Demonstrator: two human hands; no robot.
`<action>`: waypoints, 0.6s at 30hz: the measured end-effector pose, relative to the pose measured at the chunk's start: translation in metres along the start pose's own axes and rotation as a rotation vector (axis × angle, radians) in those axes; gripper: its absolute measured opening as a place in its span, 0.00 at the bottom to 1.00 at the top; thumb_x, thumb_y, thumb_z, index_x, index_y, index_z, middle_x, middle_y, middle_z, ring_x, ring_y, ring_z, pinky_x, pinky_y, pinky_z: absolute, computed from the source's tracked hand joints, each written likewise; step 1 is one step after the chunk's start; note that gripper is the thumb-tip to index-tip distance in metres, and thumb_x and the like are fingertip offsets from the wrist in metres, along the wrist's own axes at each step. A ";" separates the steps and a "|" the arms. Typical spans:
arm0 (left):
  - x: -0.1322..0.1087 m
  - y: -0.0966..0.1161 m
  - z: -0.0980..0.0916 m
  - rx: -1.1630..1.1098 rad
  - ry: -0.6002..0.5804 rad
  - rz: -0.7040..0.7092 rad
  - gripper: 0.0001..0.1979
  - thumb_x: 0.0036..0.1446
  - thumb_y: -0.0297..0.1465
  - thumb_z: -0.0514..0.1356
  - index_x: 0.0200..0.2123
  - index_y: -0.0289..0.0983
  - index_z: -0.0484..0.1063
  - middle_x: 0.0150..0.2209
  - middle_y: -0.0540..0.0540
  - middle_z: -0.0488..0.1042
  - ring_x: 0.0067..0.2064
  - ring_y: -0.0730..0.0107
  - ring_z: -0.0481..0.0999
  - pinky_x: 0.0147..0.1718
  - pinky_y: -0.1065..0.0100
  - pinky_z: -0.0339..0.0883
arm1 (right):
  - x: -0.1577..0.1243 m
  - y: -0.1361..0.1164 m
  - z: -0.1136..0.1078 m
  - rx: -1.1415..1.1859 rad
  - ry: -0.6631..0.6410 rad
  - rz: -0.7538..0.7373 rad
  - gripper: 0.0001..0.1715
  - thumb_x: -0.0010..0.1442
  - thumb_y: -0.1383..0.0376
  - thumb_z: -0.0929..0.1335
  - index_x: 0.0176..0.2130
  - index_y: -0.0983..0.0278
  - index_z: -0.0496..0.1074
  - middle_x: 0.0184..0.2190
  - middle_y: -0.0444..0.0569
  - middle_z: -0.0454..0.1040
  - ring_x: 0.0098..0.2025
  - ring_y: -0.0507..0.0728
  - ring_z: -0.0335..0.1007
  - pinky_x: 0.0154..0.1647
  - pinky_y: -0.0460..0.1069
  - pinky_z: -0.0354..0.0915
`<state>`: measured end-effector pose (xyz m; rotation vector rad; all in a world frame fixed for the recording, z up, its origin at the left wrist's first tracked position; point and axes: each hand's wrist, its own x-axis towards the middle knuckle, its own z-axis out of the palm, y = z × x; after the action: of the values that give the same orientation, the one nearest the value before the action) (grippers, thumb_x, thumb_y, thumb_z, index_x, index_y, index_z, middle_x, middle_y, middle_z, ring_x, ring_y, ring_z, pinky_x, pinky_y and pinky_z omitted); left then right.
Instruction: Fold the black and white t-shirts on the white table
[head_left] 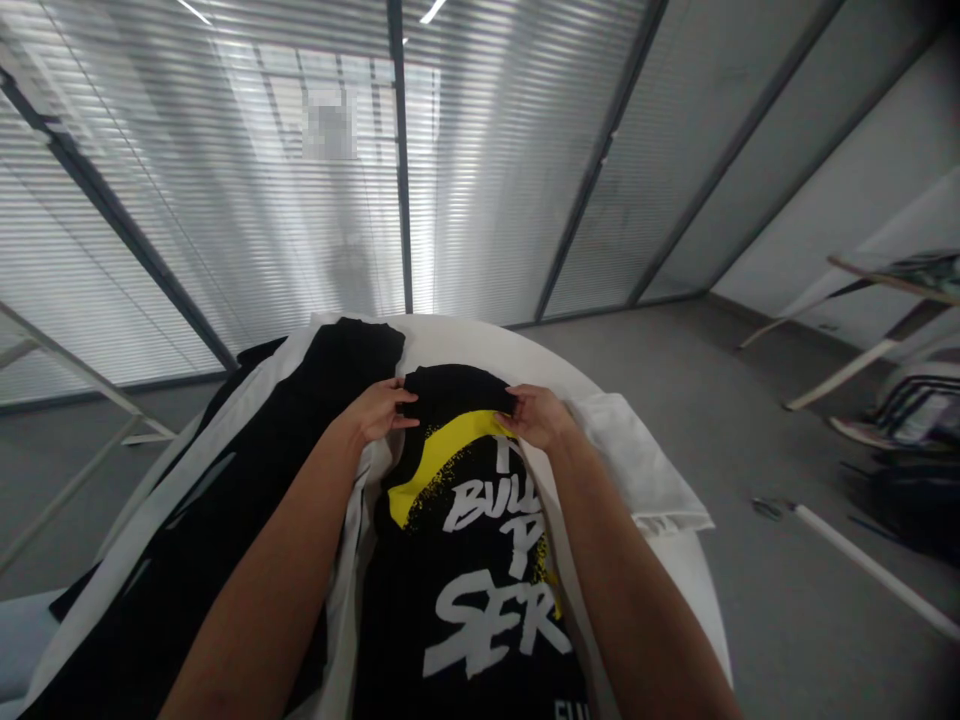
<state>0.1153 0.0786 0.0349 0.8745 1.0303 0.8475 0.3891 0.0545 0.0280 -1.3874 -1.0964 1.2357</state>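
A black T-shirt (pixel 457 550) with a yellow arc and white lettering lies lengthwise on a round white table (pixel 457 335), narrowed as if its sides were folded under. My left hand (pixel 381 410) pinches its far left corner between thumb and fingers. At the opposite corner, my right hand (pixel 538 412) grips the fabric by the yellow band. Left of the shirt spreads a black garment (pixel 300 440) with a white stripe, partly behind my left forearm. White cloth (pixel 637 455) hangs over the table's right edge, partly behind my right forearm.
Glass panels with blinds (pixel 480 180) stand beyond the table. A pale metal frame (pixel 82 390) is at the left. To the right are a wooden-edged table (pixel 892 275), dark bags or clothes (pixel 911 500) on the floor, and a white pole (pixel 870 565).
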 end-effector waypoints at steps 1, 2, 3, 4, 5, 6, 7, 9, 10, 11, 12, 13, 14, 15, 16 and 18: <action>-0.001 0.000 0.001 -0.006 -0.022 0.005 0.16 0.45 0.21 0.64 0.41 0.36 0.71 0.37 0.47 0.74 0.33 0.70 0.76 0.25 0.68 0.76 | -0.001 -0.001 0.000 0.082 -0.029 0.074 0.03 0.51 0.64 0.66 0.30 0.61 0.68 0.29 0.49 0.74 0.36 0.57 0.72 0.36 0.53 0.74; -0.002 0.001 0.002 -0.010 -0.045 0.010 0.17 0.46 0.22 0.64 0.42 0.37 0.70 0.38 0.46 0.74 0.33 0.69 0.76 0.25 0.66 0.77 | -0.001 -0.001 0.001 0.150 -0.047 0.135 0.05 0.50 0.64 0.67 0.32 0.61 0.68 0.31 0.49 0.74 0.37 0.57 0.72 0.36 0.52 0.74; -0.003 0.001 0.002 -0.014 -0.068 0.015 0.18 0.46 0.23 0.65 0.42 0.37 0.69 0.39 0.46 0.74 0.34 0.67 0.77 0.26 0.63 0.77 | -0.002 -0.001 0.002 0.191 -0.048 0.171 0.07 0.50 0.65 0.67 0.34 0.60 0.68 0.33 0.49 0.74 0.37 0.56 0.72 0.35 0.51 0.73; -0.004 0.001 0.003 -0.020 -0.087 0.020 0.19 0.47 0.24 0.65 0.43 0.38 0.69 0.40 0.45 0.74 0.36 0.65 0.77 0.27 0.59 0.78 | -0.002 -0.001 0.003 0.239 -0.039 0.189 0.10 0.49 0.65 0.68 0.36 0.60 0.68 0.35 0.48 0.74 0.37 0.55 0.71 0.34 0.50 0.73; -0.006 0.002 0.003 -0.029 -0.105 0.025 0.20 0.47 0.24 0.66 0.44 0.38 0.68 0.41 0.45 0.74 0.37 0.63 0.77 0.29 0.54 0.78 | -0.002 -0.001 0.004 0.275 -0.021 0.177 0.13 0.48 0.66 0.68 0.38 0.59 0.68 0.36 0.47 0.73 0.37 0.55 0.70 0.34 0.50 0.73; -0.007 0.002 0.004 -0.042 -0.122 0.035 0.20 0.46 0.25 0.67 0.44 0.39 0.67 0.42 0.45 0.74 0.39 0.61 0.77 0.32 0.50 0.78 | -0.002 -0.001 0.005 0.298 -0.001 0.139 0.15 0.48 0.66 0.68 0.39 0.58 0.68 0.37 0.46 0.73 0.37 0.54 0.70 0.33 0.50 0.73; -0.007 0.002 0.004 -0.059 -0.140 0.047 0.21 0.46 0.25 0.67 0.44 0.39 0.67 0.42 0.45 0.73 0.40 0.60 0.77 0.34 0.47 0.77 | -0.003 -0.001 0.006 0.332 0.012 0.095 0.16 0.48 0.66 0.68 0.40 0.57 0.67 0.38 0.44 0.72 0.37 0.54 0.69 0.33 0.50 0.73; -0.008 0.001 0.005 -0.092 -0.170 0.088 0.19 0.46 0.25 0.67 0.42 0.39 0.67 0.42 0.46 0.73 0.42 0.61 0.77 0.39 0.43 0.75 | -0.004 -0.004 0.008 0.389 0.018 0.003 0.16 0.48 0.65 0.68 0.40 0.57 0.65 0.38 0.43 0.71 0.38 0.54 0.69 0.34 0.51 0.73; -0.008 0.001 0.005 -0.101 -0.175 0.115 0.18 0.46 0.24 0.67 0.40 0.38 0.67 0.42 0.47 0.72 0.43 0.62 0.76 0.40 0.43 0.74 | -0.005 -0.005 0.009 0.404 0.017 -0.039 0.16 0.49 0.64 0.68 0.39 0.56 0.64 0.39 0.42 0.71 0.38 0.54 0.69 0.35 0.51 0.73; -0.008 0.001 0.006 -0.103 -0.174 0.141 0.17 0.46 0.24 0.67 0.39 0.38 0.67 0.40 0.48 0.72 0.43 0.63 0.76 0.41 0.44 0.74 | -0.007 -0.006 0.010 0.406 0.015 -0.073 0.16 0.49 0.63 0.68 0.39 0.56 0.62 0.39 0.41 0.71 0.39 0.53 0.69 0.35 0.51 0.73; -0.007 0.000 0.007 -0.099 -0.168 0.167 0.16 0.45 0.24 0.66 0.38 0.39 0.67 0.39 0.49 0.71 0.42 0.65 0.76 0.42 0.45 0.74 | -0.008 -0.008 0.011 0.394 0.015 -0.099 0.16 0.50 0.61 0.68 0.40 0.55 0.61 0.40 0.41 0.70 0.39 0.53 0.69 0.35 0.51 0.73; -0.007 0.000 0.008 -0.090 -0.160 0.190 0.15 0.45 0.25 0.66 0.37 0.39 0.67 0.38 0.51 0.70 0.42 0.67 0.75 0.42 0.47 0.74 | -0.009 -0.008 0.012 0.374 0.019 -0.121 0.16 0.51 0.60 0.67 0.40 0.54 0.59 0.41 0.40 0.70 0.40 0.53 0.69 0.36 0.51 0.72; -0.007 0.001 0.009 -0.078 -0.154 0.213 0.14 0.45 0.25 0.66 0.36 0.38 0.68 0.36 0.51 0.70 0.41 0.68 0.75 0.42 0.48 0.74 | -0.009 -0.009 0.012 0.352 0.024 -0.139 0.16 0.51 0.60 0.67 0.40 0.54 0.59 0.42 0.40 0.70 0.40 0.53 0.69 0.36 0.51 0.72; -0.007 0.001 0.010 -0.068 -0.148 0.236 0.13 0.45 0.26 0.66 0.35 0.38 0.68 0.35 0.52 0.69 0.40 0.69 0.74 0.42 0.50 0.75 | -0.010 -0.008 0.012 0.334 0.030 -0.155 0.16 0.51 0.59 0.66 0.40 0.54 0.58 0.42 0.40 0.70 0.40 0.53 0.69 0.37 0.52 0.72; -0.007 0.001 0.011 -0.062 -0.141 0.261 0.13 0.45 0.26 0.66 0.34 0.38 0.67 0.35 0.52 0.69 0.39 0.70 0.74 0.42 0.52 0.75 | -0.010 -0.007 0.012 0.320 0.034 -0.170 0.16 0.51 0.59 0.66 0.40 0.54 0.58 0.42 0.40 0.70 0.41 0.54 0.69 0.37 0.52 0.71; -0.006 0.001 0.012 -0.058 -0.113 0.312 0.12 0.43 0.27 0.65 0.32 0.37 0.67 0.33 0.53 0.68 0.38 0.71 0.74 0.40 0.56 0.75 | -0.008 -0.004 0.010 0.300 0.038 -0.197 0.15 0.50 0.60 0.65 0.39 0.55 0.58 0.40 0.41 0.70 0.42 0.55 0.68 0.36 0.51 0.70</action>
<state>0.1244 0.0715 0.0413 1.0375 0.7773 1.0712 0.3778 0.0480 0.0326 -1.0467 -0.9523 1.1705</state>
